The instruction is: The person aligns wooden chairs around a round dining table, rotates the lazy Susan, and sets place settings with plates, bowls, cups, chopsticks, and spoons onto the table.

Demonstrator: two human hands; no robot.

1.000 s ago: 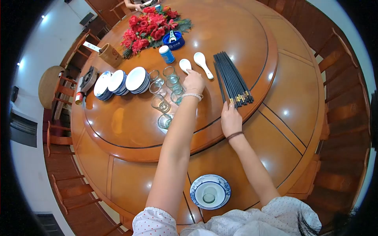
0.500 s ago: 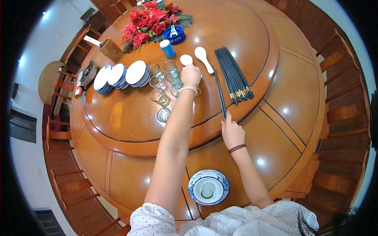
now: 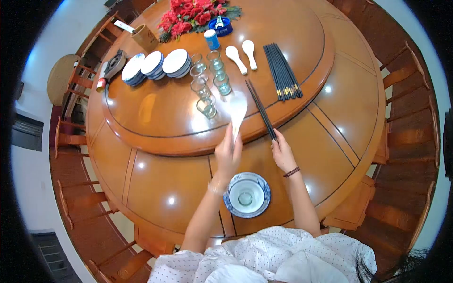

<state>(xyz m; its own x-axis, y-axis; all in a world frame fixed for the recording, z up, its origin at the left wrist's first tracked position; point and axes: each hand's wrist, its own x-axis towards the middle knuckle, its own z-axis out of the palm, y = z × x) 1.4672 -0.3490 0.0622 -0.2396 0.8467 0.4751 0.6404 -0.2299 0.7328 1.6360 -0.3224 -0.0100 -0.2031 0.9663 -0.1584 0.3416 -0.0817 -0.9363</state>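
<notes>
My left hand grips the handle of a white spoon, its bowl pointing away from me and slightly blurred. Black chopsticks extend from my right hand, pinched at their near end. Between my forearms, a blue-patterned plate carries a white bowl with a small glass inside. Two more white spoons lie on the turntable beside a row of black chopsticks. Several clear glasses stand left of the spoons.
Stacked small plates are at the left of the turntable. Behind them are a wooden holder, red flowers, a blue-and-white container and a blue ashtray. Wooden chairs surround the table.
My left hand has lifted a spoon and come back toward me. My right hand has drawn the chopsticks away from the row, nearer the table's edge. The view has shifted.
</notes>
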